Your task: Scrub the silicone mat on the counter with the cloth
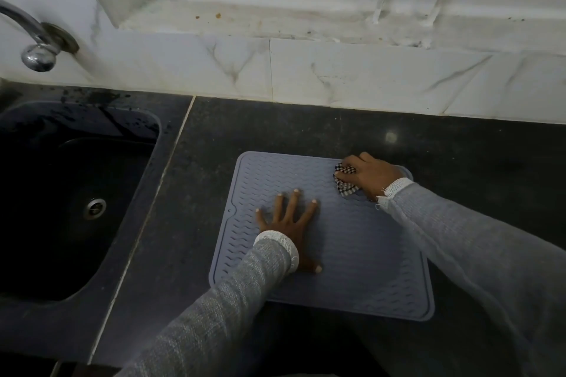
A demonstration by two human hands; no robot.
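**Cloth gripped, mat pinned**

Head view: right hand (372, 176) bunches the cloth (344, 179) at the mat's (352, 248) far right corner on the counter (306, 128). Left hand (291, 225) presses flat, fingers spread. Best keep that pressure so the mat won't slide.

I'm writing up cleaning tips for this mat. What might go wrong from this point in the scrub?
1. The right hand works the cloth at the mat's far right corner, away from the left hand pressing flat near the middle; that corner may lift or buckle.
2. The cloth is bunched small, so the wavy ridges may get missed.
3. The sink lies left; a hard push could slide the mat that way.
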